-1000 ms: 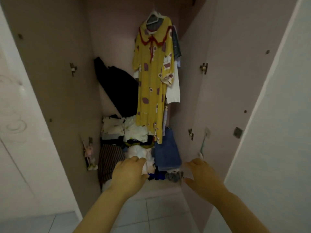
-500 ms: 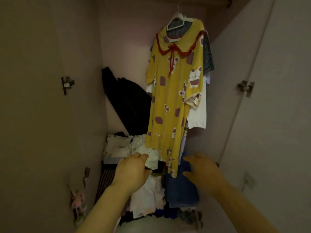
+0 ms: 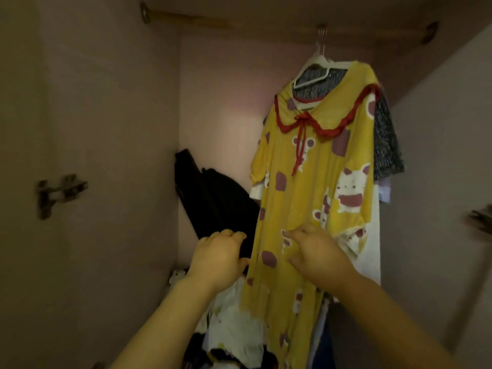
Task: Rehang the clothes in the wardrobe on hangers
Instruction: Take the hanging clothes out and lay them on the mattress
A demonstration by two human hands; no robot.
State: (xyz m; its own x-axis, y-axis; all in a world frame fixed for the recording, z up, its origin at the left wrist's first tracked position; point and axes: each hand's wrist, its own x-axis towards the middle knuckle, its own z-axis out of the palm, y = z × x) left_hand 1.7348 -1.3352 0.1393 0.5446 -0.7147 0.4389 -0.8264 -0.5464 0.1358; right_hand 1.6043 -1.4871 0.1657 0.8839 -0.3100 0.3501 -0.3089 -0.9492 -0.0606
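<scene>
On my feed, the left hand (image 3: 218, 259) and the right hand (image 3: 316, 257) are bare, and both forearms run bare to the frame's lower edge (dim light hides any finer detail from me).

Dim, warm light, brightest as a soft pinkish patch on the pale back wall (image 3: 226, 107) beside the yellow cartoon-print dress (image 3: 319, 195); the side panels (image 3: 93, 102) sink into brownish shade. The grey metal hinge (image 3: 60, 193) at left is smeared, and the wooden rail (image 3: 186, 18) above bows with wide-angle distortion.
</scene>
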